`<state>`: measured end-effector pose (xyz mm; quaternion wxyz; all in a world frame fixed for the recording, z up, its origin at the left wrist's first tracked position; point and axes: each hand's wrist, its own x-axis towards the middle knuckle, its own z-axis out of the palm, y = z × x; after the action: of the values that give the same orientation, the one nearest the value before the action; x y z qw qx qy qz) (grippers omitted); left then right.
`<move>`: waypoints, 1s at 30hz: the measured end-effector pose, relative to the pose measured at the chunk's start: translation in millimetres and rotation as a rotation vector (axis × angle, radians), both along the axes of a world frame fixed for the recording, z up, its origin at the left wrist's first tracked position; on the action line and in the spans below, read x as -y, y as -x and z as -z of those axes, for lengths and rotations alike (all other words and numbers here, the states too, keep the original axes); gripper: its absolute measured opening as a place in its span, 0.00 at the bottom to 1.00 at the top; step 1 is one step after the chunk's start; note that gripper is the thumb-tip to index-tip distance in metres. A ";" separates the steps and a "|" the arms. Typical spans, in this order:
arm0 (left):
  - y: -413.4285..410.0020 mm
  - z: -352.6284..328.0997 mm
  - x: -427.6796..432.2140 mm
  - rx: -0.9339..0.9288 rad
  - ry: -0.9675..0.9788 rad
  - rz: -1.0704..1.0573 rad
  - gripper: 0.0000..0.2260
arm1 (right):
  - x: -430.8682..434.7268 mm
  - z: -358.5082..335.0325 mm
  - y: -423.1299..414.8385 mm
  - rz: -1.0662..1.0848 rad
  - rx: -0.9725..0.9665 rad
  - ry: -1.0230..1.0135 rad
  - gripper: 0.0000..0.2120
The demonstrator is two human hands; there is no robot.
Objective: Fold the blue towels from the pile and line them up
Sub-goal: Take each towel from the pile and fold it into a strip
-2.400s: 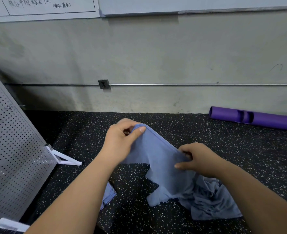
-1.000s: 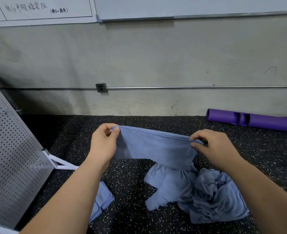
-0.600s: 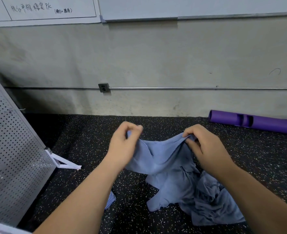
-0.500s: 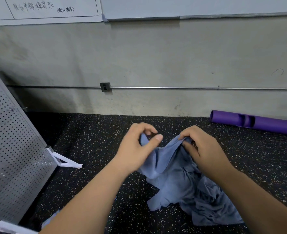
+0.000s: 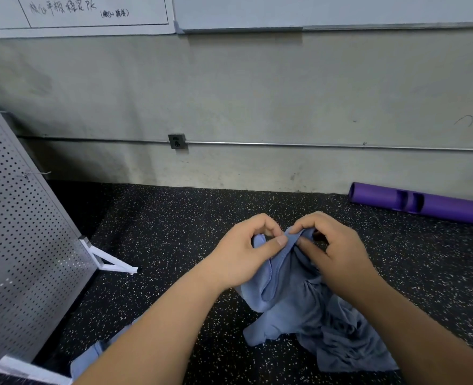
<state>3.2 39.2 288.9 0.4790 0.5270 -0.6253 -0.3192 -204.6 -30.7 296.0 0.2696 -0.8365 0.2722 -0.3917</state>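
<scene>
The left hand (image 5: 240, 254) and right hand (image 5: 338, 251) pinch the towel (image 5: 285, 282) at its top edge, thumbs nearly touching. The cloth hangs straight below the fingers (onto the pile (image 5: 340, 337)), so either hand is equally near.

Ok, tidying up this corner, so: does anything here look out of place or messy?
Only the expected mess: the crumpled pile of blue cloth towels sits on the speckled black floor, and a purple cylindrical tube lies along the grey wall, unrelated to folding. Nothing looks torn or spilled.
</scene>
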 end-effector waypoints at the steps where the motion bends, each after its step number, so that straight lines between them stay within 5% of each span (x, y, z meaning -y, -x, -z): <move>1: -0.3 -0.6 0.1 -0.024 -0.014 0.016 0.03 | -0.1 -0.3 0.3 0.001 0.008 -0.014 0.11; 10: 0.4 3.0 -0.7 0.022 -0.039 -0.055 0.01 | 2.2 2.0 1.3 0.040 -0.017 -0.028 0.12; 23: -0.6 2.3 0.8 -0.205 -0.078 -0.270 0.03 | 1.8 -6.6 4.0 0.156 0.090 0.187 0.08; 30: 0.4 2.3 1.4 -0.206 -0.063 -0.329 0.03 | -2.4 -7.4 2.3 0.085 0.163 -0.037 0.13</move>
<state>2.8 37.8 286.7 0.5693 0.6015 -0.4682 -0.3082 -206.9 -28.2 303.4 0.2892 -0.7844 0.2920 -0.4645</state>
